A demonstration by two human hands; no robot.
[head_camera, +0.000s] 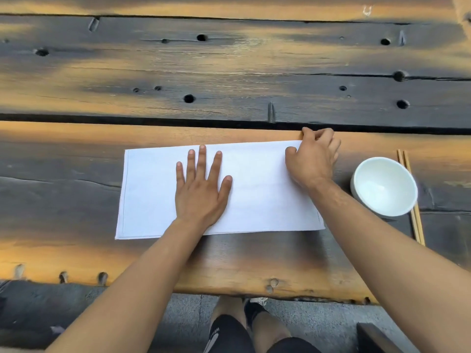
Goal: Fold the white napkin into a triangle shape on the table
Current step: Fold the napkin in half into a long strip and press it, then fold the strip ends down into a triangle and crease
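Observation:
The white napkin (150,192) lies flat as a wide rectangle on the dark wooden table (229,72), near its front edge. My left hand (201,189) rests palm down on the middle of the napkin, fingers straight and spread. My right hand (312,159) is at the napkin's far right corner, where thumb and curled fingers pinch the cloth's edge. Part of the napkin's right side is hidden under that hand and forearm.
A white bowl (384,186) stands just right of the napkin, beside a pair of wooden chopsticks (414,210). The table's planks have holes and a deep dark gap (127,119) behind the napkin. My legs and the grey floor show below the front edge.

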